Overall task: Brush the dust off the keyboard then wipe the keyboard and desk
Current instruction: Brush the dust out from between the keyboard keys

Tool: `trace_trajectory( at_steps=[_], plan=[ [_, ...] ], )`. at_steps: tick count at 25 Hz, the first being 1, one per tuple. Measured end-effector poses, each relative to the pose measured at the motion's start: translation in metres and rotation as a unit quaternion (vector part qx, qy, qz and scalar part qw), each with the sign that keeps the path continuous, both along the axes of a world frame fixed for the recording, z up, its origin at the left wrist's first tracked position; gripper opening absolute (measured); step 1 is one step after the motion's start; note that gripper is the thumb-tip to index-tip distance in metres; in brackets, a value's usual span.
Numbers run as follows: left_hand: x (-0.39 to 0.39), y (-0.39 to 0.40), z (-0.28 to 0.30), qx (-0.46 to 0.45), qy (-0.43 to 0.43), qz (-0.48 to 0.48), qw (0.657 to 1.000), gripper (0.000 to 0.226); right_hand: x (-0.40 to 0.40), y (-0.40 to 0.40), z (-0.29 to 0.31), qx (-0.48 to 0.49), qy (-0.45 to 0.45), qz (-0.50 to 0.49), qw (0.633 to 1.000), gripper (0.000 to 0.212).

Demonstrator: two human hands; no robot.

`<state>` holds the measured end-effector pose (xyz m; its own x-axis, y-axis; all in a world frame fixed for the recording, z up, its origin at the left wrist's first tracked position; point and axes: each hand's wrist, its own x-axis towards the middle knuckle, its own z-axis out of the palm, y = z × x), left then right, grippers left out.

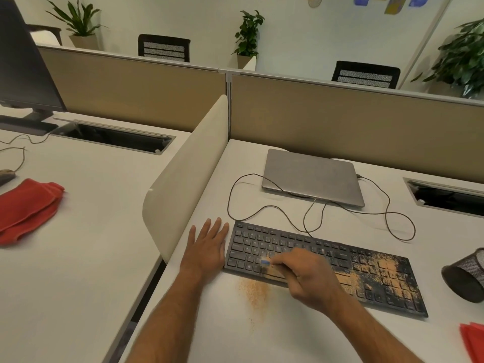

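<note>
My right hand (306, 276) grips a small blue-banded brush (265, 263) on the black keyboard (324, 265), orange dust (255, 290) spilling onto the white desk (262, 331); my left hand (207, 247) lies flat, fingers spread, beside it. Key legends are blurred.

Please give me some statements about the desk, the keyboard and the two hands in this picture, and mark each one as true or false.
1. The right hand holds a small brush over the keyboard. True.
2. The left hand grips the keyboard's edge. False: it lies flat on the desk beside the keyboard's left end, fingers straight.
3. Orange dust covers mostly the keyboard's right part. True.
4. The laptop is open. False: its lid is closed.
5. No dust lies on the desk. False: a dust patch lies in front of the keyboard.
</note>
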<state>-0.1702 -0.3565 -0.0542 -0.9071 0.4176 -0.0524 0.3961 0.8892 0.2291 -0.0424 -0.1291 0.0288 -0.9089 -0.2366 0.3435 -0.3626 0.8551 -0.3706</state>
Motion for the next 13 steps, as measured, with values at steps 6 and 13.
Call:
trace_trajectory(
  at_steps=[6,13],
  plan=[
    [0.0028,-0.0022,-0.0027,0.014,0.004,-0.008,1.0,0.078,0.006,-0.0019,-0.0059,0.001,-0.027,0.013,1.0,0.022],
    [0.0026,-0.0027,-0.0043,0.017,0.014,-0.005,1.0,0.074,0.008,-0.0091,-0.007,0.064,-0.012,0.068,0.996,0.017]
  ],
)
